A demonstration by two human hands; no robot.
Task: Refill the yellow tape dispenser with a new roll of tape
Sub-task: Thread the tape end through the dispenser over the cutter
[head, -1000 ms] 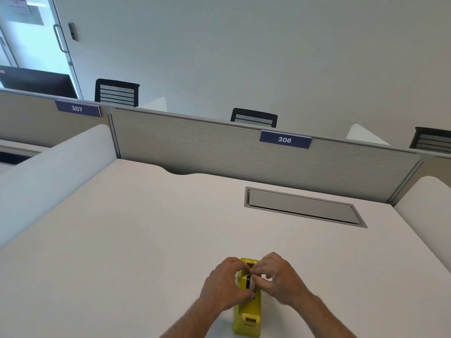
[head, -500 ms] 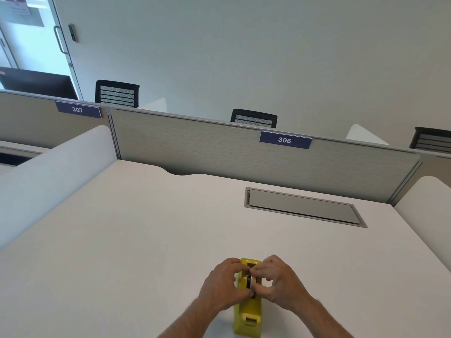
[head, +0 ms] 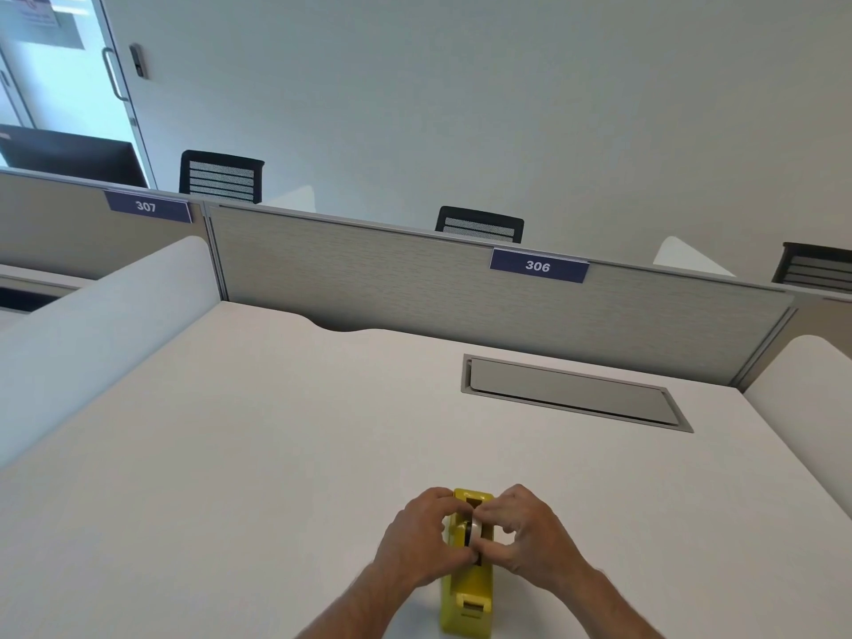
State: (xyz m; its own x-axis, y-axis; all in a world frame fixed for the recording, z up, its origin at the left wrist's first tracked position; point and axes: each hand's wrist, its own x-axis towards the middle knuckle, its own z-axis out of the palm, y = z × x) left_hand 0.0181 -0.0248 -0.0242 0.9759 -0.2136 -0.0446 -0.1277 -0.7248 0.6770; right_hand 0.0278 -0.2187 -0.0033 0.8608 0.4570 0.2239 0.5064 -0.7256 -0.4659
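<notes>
The yellow tape dispenser [head: 468, 597] stands on the white desk [head: 258, 454] near its front edge, cutter end toward me. A tape roll [head: 477, 530] with a dark core sits in the dispenser's slot, mostly hidden by fingers. My left hand [head: 422, 541] wraps the dispenser's left side with thumb and fingertips on the roll. My right hand [head: 530, 537] pinches the roll from the right side. Both hands meet over the slot.
A grey cable hatch [head: 571, 392] is set into the desk at the back right. A grey partition [head: 415, 288] with label 306 closes the far edge, white dividers [head: 92, 334] flank both sides. Office chairs [head: 479, 223] stand behind the partition.
My hands have settled lower over the dispenser and the roll now sits deeper in the slot. The dispenser itself has not shifted.
</notes>
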